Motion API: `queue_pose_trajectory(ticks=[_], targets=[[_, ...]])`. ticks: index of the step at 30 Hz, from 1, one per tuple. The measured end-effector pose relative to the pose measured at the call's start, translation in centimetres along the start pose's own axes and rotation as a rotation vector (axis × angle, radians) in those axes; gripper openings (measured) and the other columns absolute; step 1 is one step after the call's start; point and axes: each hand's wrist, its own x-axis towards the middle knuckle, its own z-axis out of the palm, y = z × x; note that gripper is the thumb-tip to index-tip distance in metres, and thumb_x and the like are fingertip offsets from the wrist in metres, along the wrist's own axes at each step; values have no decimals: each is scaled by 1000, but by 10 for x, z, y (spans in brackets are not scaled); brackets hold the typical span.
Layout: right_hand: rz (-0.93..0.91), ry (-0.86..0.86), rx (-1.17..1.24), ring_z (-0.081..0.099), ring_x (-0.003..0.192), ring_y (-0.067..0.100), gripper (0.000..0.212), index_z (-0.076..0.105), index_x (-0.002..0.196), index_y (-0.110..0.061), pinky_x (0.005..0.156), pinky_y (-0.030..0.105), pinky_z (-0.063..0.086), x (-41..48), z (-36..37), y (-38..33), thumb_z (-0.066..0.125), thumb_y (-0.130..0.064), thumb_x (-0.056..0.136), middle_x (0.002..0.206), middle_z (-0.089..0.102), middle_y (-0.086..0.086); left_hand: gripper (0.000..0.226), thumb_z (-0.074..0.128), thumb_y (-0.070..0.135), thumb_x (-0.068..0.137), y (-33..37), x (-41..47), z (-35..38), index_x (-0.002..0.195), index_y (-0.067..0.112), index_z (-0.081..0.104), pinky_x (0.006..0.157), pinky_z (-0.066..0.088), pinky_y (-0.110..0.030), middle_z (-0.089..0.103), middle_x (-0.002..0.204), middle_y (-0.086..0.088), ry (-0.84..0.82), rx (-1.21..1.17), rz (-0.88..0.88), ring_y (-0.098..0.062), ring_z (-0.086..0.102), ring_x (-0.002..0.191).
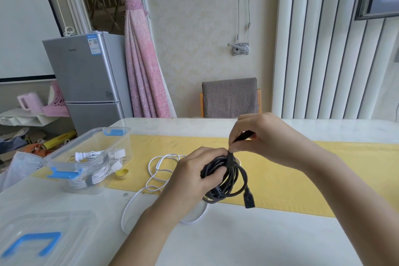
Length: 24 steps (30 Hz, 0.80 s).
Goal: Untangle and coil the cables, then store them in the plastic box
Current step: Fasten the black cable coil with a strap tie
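Holding a coiled black cable (pixel 235 183) just above the table (pixel 237 244) at the centre of the frame, the left hand (pixel 192 170) has its grip clamped on the left side of the coil, fingers curled round the loops. The right hand (pixel 265 138), above and to the right, has its grip pinched together on the free end of a dark strap (pixel 230 158) that runs over the top of the coil. One plug end (pixel 249 200) of the black cable hangs at the coil's lower right.

A loose white cable (pixel 157 170) lies on the table beneath and left of the hands, part on the yellow runner (pixel 302 179) and part trailing toward the lower left. At the left of the frame stands the clear plastic box (pixel 90 136) with blue clips, open, with coiled white cables (pixel 86 179) inside. Its lid (pixel 43 237) lies apart at the lower left corner. A small yellow cap (pixel 122 173) sits just beside the box on its right.
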Motion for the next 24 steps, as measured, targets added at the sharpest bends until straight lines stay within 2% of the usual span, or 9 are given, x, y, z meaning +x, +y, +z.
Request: queue_pose_trajectory(ticks=[2,4,10,15,18,24], targets=[[64,-2,102,61,72,0,9,70,76,-25,64,12,45,0,-1,3,74,-19,81,74,66,-14,22,69,25,83,3,-1,-1,105,29,68,82,42,-10,65,99,14,-21,-22,7,-6,63,93],[120,-39,179,64,75,2,6,70,79,-26,69,19,51,0,0,6,73,-21,82,79,71,-12,20,69,28,84,6,-1,-1,104,28,68,81,43,-12,66,98,13,-21,-21,19,-8,63,92],[197,-89,443,69,70,11,6,66,80,-11,68,20,53,2,6,10,68,-9,85,73,71,4,17,71,23,85,14,-2,-4,101,21,67,74,43,-10,68,87,18,-16,-33,1,-4,63,81],[201,-74,487,69,68,15,8,66,77,-11,67,22,54,4,9,12,70,-8,82,70,70,7,18,67,30,85,12,-3,1,100,22,63,73,43,-10,68,87,17,5,9,13,-1,63,80],[193,-56,518,68,66,12,10,66,75,-12,65,19,53,5,9,10,70,-6,82,67,69,2,17,70,27,85,13,-3,2,95,31,57,71,41,-7,67,88,20,28,-1,-10,1,63,80],[197,-69,581,67,67,11,11,65,75,-11,65,18,52,5,10,12,68,-3,82,70,68,5,23,69,28,83,15,-5,4,91,32,49,72,41,-5,64,100,24,64,-14,-22,6,63,84]])
